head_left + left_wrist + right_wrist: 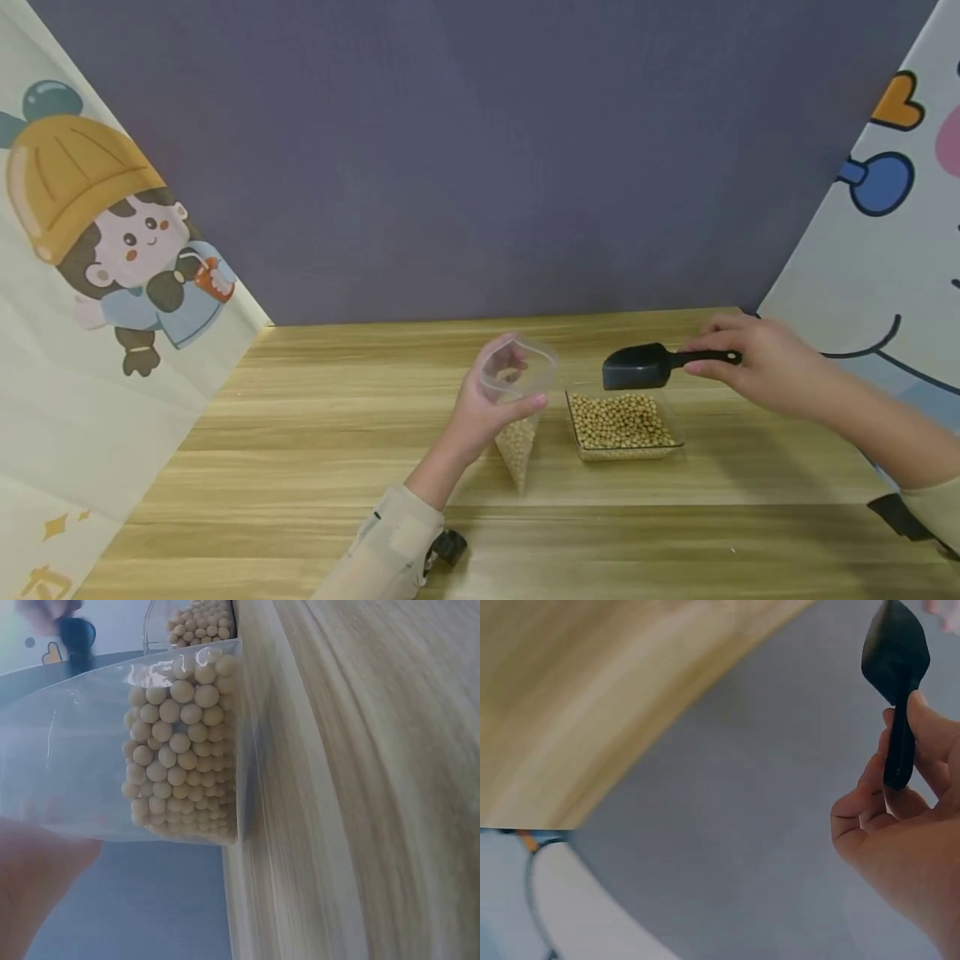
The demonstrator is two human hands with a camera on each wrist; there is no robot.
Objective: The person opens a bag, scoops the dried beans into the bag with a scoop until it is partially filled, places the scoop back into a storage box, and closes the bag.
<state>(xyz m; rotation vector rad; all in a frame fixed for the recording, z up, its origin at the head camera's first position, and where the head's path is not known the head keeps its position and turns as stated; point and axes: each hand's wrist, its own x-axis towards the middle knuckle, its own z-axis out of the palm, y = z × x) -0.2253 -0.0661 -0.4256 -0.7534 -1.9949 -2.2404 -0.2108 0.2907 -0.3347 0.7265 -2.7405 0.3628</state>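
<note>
"Our left hand (487, 407) curls round the upper part of a clear plastic bag (516, 437) of soybeans (180, 754), just left of the dish; what about our right?"

"Our right hand (768, 367) pinches a black scoop (636, 367) by its handle, over the far edge of the clear rectangular dish (630, 448)."

"And around us?"

"We have a wood-grain tabletop (322, 425) below, a slate-grey wall (480, 167) behind, cartoon-printed panels (75, 367) either side."

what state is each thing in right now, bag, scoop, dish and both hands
clear bag: mouth open, partly filled with pale beans
black scoop: held above the table, no beans visible in it
clear dish: uncovered, holding beans
left hand: gripping the bag near its mouth
right hand: holding the scoop by its handle
</note>
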